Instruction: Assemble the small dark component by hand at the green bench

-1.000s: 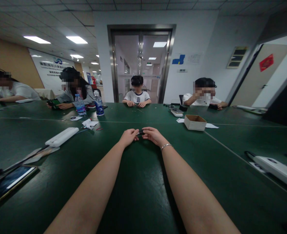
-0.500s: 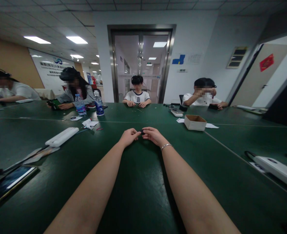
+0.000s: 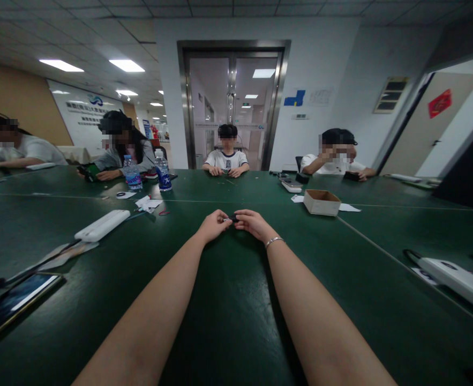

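Both my arms stretch out over a dark green table (image 3: 236, 321). My left hand (image 3: 213, 225) and my right hand (image 3: 251, 222) meet at the middle, fingers curled in a pinch. Between the fingertips sits a small dark object (image 3: 233, 218) with a pale bit on its left side; it is too small to name. Both hands pinch it just above the table top. A thin bracelet (image 3: 273, 241) circles my right wrist.
A white power strip (image 3: 102, 225) and papers lie at left, a phone (image 3: 13, 300) at near left. A cardboard box (image 3: 321, 202) stands at right, another power strip (image 3: 459, 279) at far right. Water bottles (image 3: 163, 170) and several seated people line the far side.
My hands have barely moved; the fingers shifted slightly on the small object, which now sits a touch higher between the fingertips.
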`<state>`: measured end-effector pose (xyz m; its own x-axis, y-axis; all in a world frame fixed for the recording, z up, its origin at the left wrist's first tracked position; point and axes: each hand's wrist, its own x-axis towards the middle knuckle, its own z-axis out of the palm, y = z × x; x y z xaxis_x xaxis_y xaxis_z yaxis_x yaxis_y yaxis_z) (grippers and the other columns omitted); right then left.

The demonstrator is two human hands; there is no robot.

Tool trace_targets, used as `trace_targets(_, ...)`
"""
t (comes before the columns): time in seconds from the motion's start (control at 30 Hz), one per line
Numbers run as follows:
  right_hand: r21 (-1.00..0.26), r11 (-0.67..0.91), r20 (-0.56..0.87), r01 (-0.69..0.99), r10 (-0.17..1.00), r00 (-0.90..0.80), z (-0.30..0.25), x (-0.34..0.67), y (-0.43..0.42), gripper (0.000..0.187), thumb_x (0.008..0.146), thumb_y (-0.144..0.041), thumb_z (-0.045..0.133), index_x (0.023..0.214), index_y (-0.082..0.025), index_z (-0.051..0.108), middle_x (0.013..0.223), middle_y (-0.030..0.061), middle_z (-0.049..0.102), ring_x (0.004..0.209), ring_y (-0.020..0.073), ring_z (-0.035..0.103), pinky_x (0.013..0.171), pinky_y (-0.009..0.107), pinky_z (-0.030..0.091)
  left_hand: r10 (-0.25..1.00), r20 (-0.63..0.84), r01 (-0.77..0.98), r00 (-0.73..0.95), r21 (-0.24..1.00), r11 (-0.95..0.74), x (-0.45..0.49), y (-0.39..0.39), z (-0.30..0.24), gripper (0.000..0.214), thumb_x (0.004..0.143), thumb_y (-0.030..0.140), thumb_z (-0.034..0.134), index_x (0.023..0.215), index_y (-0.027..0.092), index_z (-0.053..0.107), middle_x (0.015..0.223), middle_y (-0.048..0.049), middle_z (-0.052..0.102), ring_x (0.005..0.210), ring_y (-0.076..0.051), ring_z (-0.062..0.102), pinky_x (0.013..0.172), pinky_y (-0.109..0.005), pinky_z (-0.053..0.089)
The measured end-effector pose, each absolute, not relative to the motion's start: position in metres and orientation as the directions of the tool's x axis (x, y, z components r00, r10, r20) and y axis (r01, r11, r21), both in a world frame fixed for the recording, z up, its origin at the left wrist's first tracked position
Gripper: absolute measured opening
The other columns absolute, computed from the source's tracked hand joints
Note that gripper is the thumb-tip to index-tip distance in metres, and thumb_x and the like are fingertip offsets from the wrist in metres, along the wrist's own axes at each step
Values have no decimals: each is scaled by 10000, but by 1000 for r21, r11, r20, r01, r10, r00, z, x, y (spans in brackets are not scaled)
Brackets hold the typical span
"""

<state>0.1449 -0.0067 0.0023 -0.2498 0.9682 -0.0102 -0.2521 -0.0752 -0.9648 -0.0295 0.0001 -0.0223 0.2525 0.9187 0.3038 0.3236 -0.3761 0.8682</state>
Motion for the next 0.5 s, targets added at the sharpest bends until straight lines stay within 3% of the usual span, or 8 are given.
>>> trace_targets(0.33, -964, -73, -6, -254, 967, -254, 0, 145, -4, 131, 820, -11, 526, 890, -101, 590, 666, 46, 647, 522, 106, 634, 520, 188, 545, 922, 257, 438, 288, 821, -366, -31, -2, -17, 458, 799, 589, 394, 746, 163, 556, 623, -29, 626, 572, -139, 586, 599, -265, 440)
trace_targets(0.5, -967, -75, -12, -245, 968, -250, 0, 145, -4, 128, 822, -11, 528, 894, -98, 589, 644, 41, 640, 524, 108, 636, 523, 189, 549, 925, 252, 413, 285, 838, -356, -30, -5, -17, 360, 788, 517, 477, 885, 175, 531, 646, -13, 636, 603, -141, 598, 614, -264, 449)
